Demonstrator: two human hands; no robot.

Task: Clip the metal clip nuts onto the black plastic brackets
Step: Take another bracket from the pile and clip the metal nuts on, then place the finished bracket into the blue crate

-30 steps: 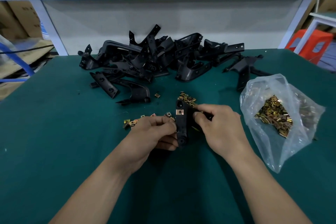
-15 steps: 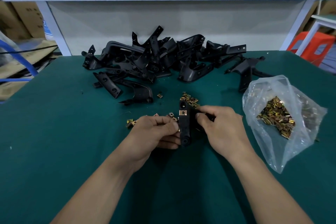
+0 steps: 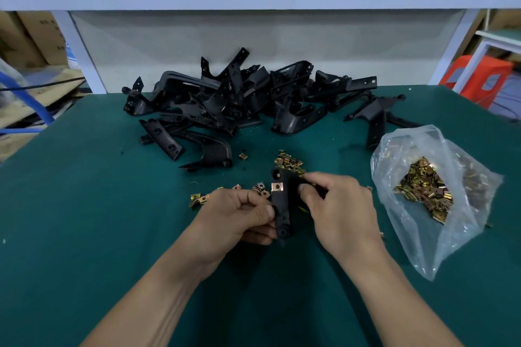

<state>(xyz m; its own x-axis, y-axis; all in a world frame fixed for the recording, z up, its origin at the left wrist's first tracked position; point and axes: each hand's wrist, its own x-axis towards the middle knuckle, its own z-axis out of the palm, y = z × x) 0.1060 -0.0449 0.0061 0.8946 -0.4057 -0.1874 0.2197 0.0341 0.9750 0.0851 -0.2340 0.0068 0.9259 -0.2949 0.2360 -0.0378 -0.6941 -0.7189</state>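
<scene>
**One clip on, more to fit**

Our left hand [image 3: 236, 217] pinches the black plastic bracket [image 3: 282, 215] low down; our right hand [image 3: 338, 205] curls round its other arm. A flat square clip nut [image 3: 277, 186] sits on it. Next we likely need another, pushed firmly home. Just beyond the hands lie loose brassy clip nuts [image 3: 289, 162]; farther, the tangled bracket pile [image 3: 239, 98].

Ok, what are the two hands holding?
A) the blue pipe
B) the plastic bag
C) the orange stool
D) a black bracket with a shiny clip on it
D: the left hand and right hand both grip one bracket, which has a clip on its upper part; the bag lies apart from them on the right.
</scene>
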